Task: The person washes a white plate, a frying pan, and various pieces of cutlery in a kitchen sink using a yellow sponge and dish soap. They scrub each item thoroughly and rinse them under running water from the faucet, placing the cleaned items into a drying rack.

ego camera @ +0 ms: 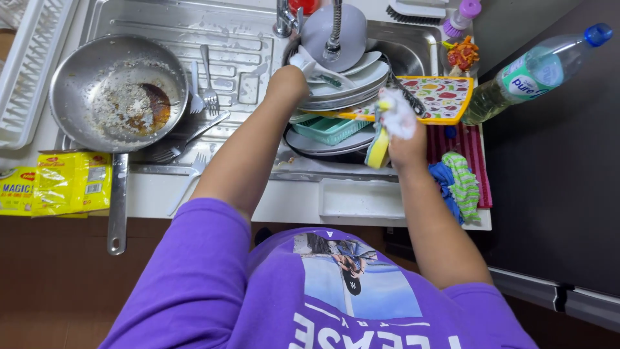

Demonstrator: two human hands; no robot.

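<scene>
Steel sink, set in the far part of the worktop, is piled with plates, a green basket and a fruit-patterned tray. The left hand reaches in under the tap, its fingers clamped on a white spoon that rests against the top plates. The right hand is at the near rim of the sink, its fingers closed around a yellow sponge topped with white foam.

On the draining board left of the sink sits a dirty steel pan, its handle pointing over the near edge of the worktop. Forks lie just beside it. Yellow packets lie at the near left corner. Rags lie at the near right corner, and a plastic bottle stands beyond the right edge.
</scene>
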